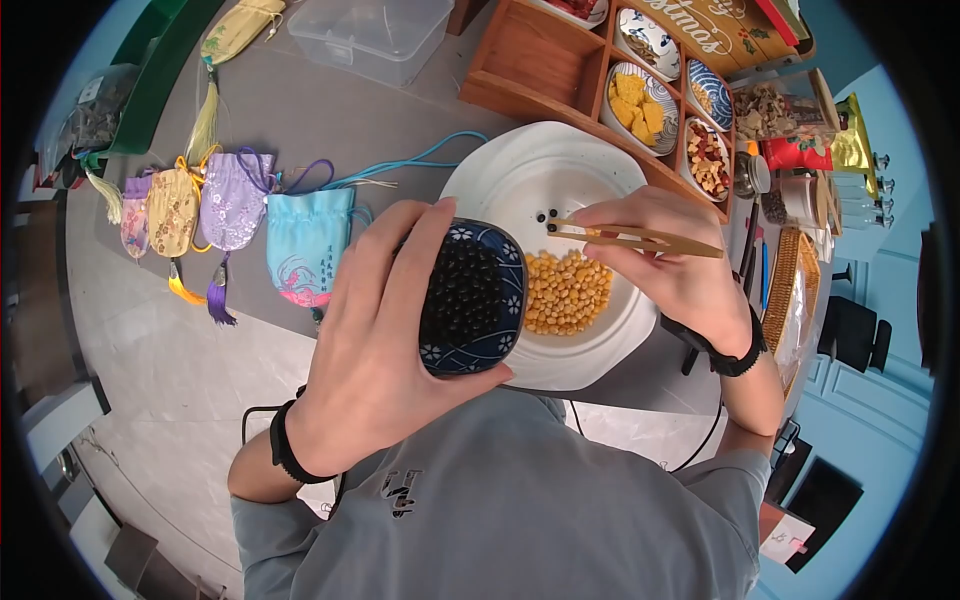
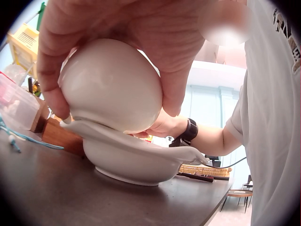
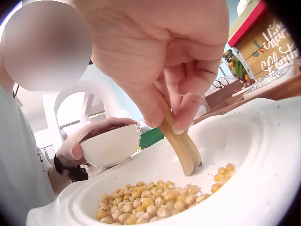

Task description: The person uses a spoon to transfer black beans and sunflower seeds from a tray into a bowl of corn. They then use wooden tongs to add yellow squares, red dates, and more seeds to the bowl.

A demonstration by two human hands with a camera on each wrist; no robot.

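My left hand (image 1: 365, 320) grips a small bowl (image 2: 110, 84), white outside and patterned dark blue inside, tilted over the near-left rim of a large white dish (image 1: 480, 178). Black beans (image 1: 462, 290) fill the small bowl. In my right hand (image 1: 692, 285), thumb and fingers pinch wooden tweezers (image 3: 181, 146). Their tips point down into the dish, right at a few loose black beans (image 1: 541, 217). A heap of yellow kernels (image 1: 567, 295) lies in the dish's near part, with a few more kernels (image 3: 225, 173) apart from it.
Behind the dish stands a wooden compartment box (image 1: 540, 60) with small bowls of yellow pieces (image 1: 640, 108) and mixed dried bits (image 1: 707, 160). Drawstring pouches (image 1: 310, 245) lie on the left. A clear plastic container (image 1: 370, 40) sits at the back; a wicker basket (image 1: 790, 290) is right.
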